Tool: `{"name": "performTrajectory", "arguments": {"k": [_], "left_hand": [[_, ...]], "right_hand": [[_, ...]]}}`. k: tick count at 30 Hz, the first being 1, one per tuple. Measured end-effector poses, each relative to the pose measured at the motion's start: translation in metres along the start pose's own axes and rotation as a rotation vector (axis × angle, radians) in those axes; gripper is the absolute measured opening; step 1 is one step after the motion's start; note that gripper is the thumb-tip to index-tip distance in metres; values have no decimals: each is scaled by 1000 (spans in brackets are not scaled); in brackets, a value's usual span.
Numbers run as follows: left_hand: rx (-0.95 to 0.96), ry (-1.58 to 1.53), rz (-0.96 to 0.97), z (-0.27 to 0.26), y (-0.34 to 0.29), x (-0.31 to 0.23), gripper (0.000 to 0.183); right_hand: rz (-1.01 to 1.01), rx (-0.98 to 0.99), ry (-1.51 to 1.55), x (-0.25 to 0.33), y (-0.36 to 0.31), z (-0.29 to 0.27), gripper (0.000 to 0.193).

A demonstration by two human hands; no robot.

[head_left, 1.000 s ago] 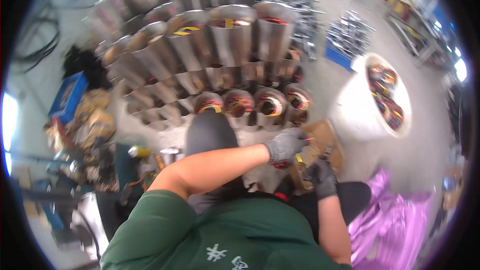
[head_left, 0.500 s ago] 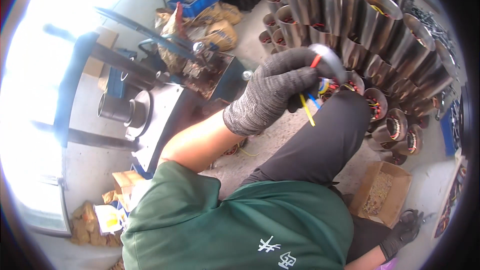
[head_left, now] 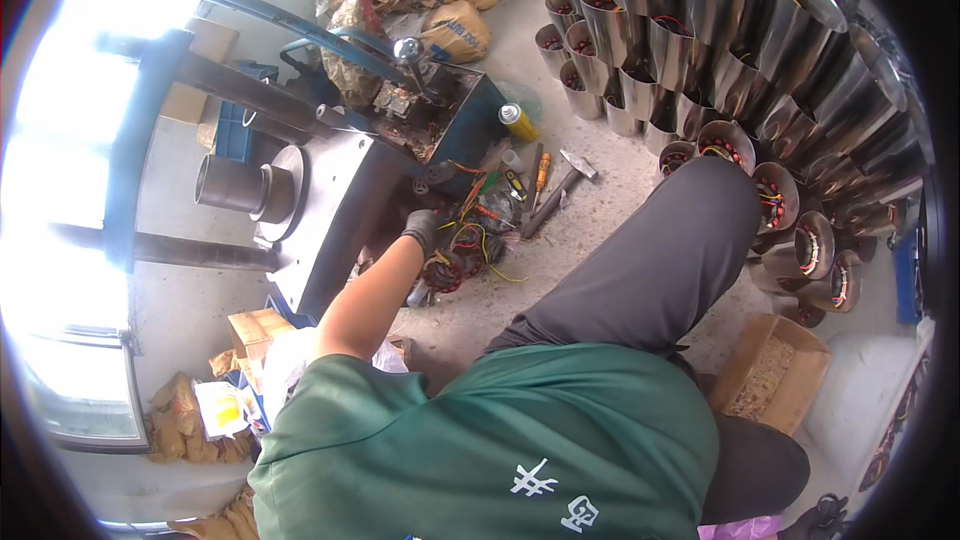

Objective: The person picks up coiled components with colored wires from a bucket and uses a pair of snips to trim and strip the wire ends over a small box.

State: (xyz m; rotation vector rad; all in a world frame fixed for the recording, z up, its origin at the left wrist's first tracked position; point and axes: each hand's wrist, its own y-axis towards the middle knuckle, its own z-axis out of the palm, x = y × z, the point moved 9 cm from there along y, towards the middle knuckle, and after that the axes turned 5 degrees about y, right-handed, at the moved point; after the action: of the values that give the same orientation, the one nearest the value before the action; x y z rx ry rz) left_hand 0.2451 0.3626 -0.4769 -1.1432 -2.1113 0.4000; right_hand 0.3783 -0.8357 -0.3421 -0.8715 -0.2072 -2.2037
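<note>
My left hand (head_left: 421,228), in a grey knit glove, reaches down beside the press table, close to coloured wires and red-and-dark wound coils (head_left: 443,273) on the floor. Its fingers are mostly hidden, so I cannot see whether they hold anything. My right hand (head_left: 822,517), in a dark glove, is at the lower right edge, small and partly cut off; its grip is unclear. Right of my left hand lie a hammer (head_left: 570,180), an orange-handled screwdriver (head_left: 543,172) and a clear plastic bag (head_left: 497,210).
A press (head_left: 325,210) with a metal table stands at left. A yellow spray can (head_left: 517,121) stands near a blue metal box (head_left: 470,120). Steel cylinders (head_left: 640,0) crowd the upper right, several with wired coils inside. An open cardboard box (head_left: 770,370) holds small pieces.
My left hand has come down and left from above my knee to the floor by the press. The blurred ring with coloured wires it held is gone from view. My right hand has moved lower.
</note>
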Motion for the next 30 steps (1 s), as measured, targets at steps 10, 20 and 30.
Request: {"name": "performTrajectory", "arguments": {"k": [10,20,30], "left_hand": [[-362,-155,25,49,50,65,27],[59,583,699,39,38,-72,45],[57,593,865,-191,73,-156,34]], "right_hand": [[69,-349,-652,-48,-67,-158,43],[209,-230,-1372,-147,-174,-258,43],[100,-477,-1615,-166,-221,-260,46]]}}
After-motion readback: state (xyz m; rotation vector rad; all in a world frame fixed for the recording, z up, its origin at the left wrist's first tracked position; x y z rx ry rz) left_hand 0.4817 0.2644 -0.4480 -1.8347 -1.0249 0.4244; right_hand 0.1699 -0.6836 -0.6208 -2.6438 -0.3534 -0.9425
